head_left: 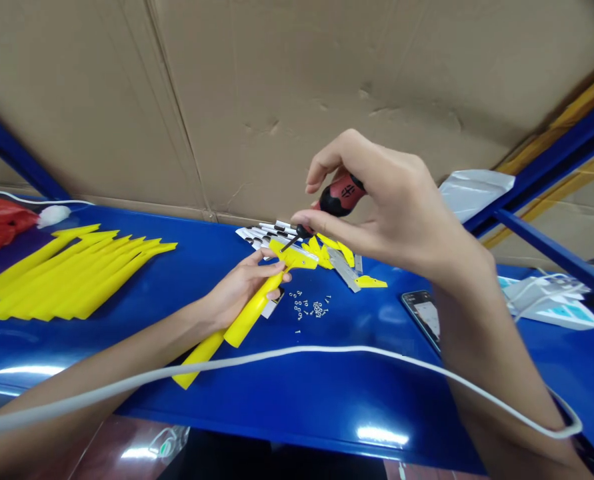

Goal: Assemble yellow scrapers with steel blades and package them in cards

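My left hand (249, 283) is closed around a yellow scraper handle (253, 313), its wide head pointing up and to the right. In my right hand (391, 200) is a screwdriver (344, 195) with a red and black grip, held between thumb and fingers. Its thin shaft slants down to the left, and the tip meets or nearly meets the scraper's yellow head; I cannot tell whether it sits in a screw. A second yellow handle (197, 363) lies partly under the held one. Small screws and nuts (309, 307) are scattered just right of my left hand.
Several yellow handles (77, 273) lie in a row at left on the blue table (327, 400). Metal blades (344, 267), yellow end pieces (371, 282) and white-and-black packets (261, 235) lie behind the screws. A phone (421, 313) rests at right; a white cable (327, 349) crosses in front.
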A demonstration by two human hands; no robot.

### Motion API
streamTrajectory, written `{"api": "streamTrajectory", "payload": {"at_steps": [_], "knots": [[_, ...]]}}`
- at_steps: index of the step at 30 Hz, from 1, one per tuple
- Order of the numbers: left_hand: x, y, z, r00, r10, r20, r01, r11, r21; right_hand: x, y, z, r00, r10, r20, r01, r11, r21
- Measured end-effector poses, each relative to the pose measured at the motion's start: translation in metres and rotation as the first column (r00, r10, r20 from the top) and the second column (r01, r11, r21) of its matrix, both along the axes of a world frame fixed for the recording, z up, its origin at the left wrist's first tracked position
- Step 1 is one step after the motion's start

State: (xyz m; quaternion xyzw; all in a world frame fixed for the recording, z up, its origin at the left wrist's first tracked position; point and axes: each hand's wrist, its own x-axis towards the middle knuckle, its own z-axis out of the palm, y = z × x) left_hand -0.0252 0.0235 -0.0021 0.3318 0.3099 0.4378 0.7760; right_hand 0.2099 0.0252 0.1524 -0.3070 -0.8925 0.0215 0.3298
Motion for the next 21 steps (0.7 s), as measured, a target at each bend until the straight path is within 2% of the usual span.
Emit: {"api": "streamTrajectory", "payload": {"at_steps": [5, 14, 21], "knots": [[0.003, 0.000, 0.010, 0.999, 0.034, 0.014, -0.034, 0.999, 0.003, 0.000, -0.007, 0.002, 0.997, 0.081, 0.009, -0.080, 0.994, -0.076], [0.003, -0.004, 0.013, 1.000, -0.002, 0.004, 0.002, 1.000, -0.016, 0.003, -0.004, 0.002, 0.998, -0.060, 0.017, 0.060, 0.997, -0.049], [0.004, -0.003, 0.011, 1.000, 0.014, 0.024, -0.013, 0.999, -0.053, 0.002, -0.011, 0.006, 0.994, 0.109, 0.014, -0.105, 0.982, -0.158]]}}
